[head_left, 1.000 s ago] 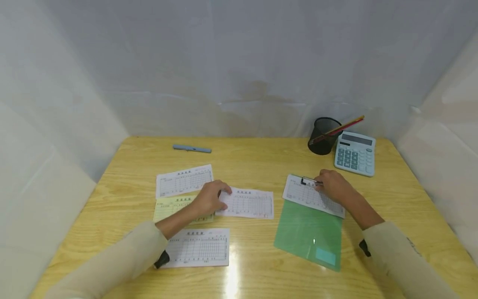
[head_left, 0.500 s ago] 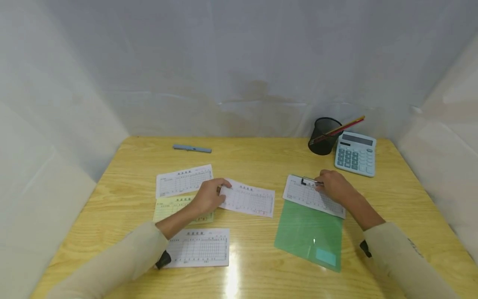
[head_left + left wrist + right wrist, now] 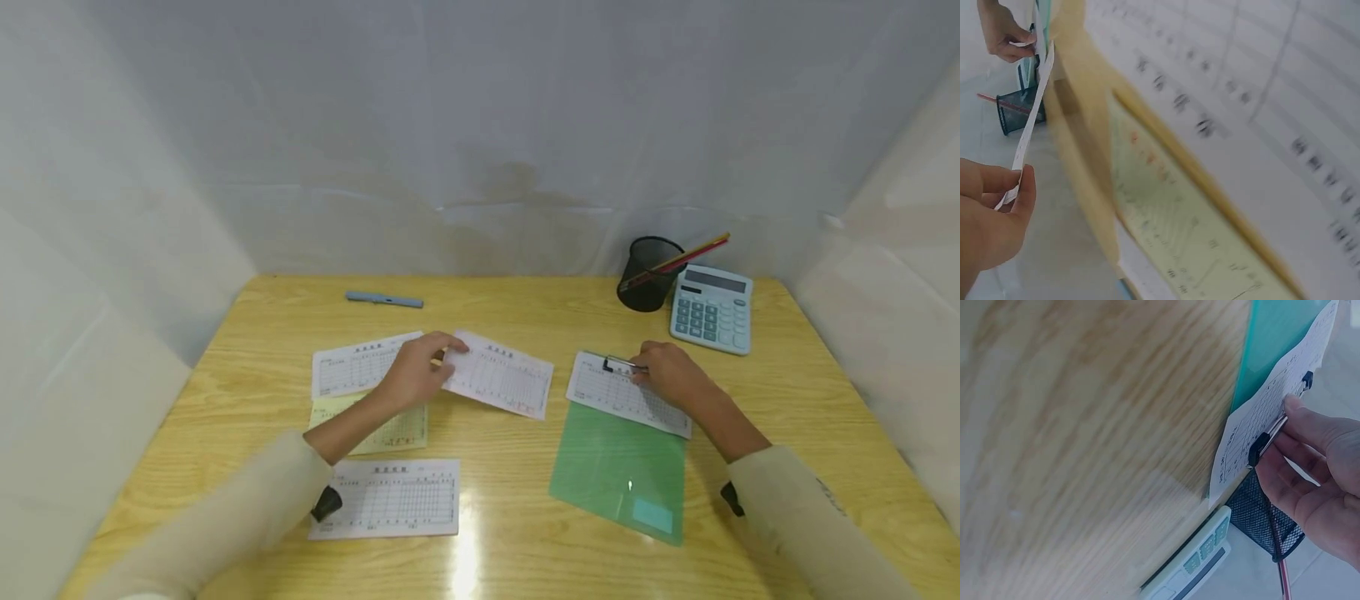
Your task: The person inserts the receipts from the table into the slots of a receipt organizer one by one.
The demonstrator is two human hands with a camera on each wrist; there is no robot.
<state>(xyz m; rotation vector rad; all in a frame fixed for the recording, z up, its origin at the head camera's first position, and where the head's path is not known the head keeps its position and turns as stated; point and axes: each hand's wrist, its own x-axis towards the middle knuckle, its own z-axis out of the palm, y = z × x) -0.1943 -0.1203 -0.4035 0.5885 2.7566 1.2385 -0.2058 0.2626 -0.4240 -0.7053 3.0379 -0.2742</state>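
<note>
In the head view my left hand (image 3: pixel 415 369) pinches one end of a white printed slip (image 3: pixel 498 375). Its far end is tilted up off the table, and the left wrist view shows thumb and fingertips closed on the slip's edge. My right hand (image 3: pixel 670 371) grips the metal clip (image 3: pixel 619 363) at the top of a translucent green clipboard (image 3: pixel 618 471). A white form (image 3: pixel 626 396) lies under that clip. In the right wrist view the thumb (image 3: pixel 1293 403) presses one side of the clip, fingers on the other.
Left of centre lie a white form (image 3: pixel 352 371), a yellow form (image 3: pixel 386 433) partly under the left arm, and another white form (image 3: pixel 405 500). A blue pen (image 3: pixel 384 299) lies at the back. At back right stand a black mesh cup (image 3: pixel 648 258) with pencils and a calculator (image 3: pixel 712 312).
The left hand has lifted the white slip off the table and tilted it, shifting slightly away from the person. The right hand stays on the clip.
</note>
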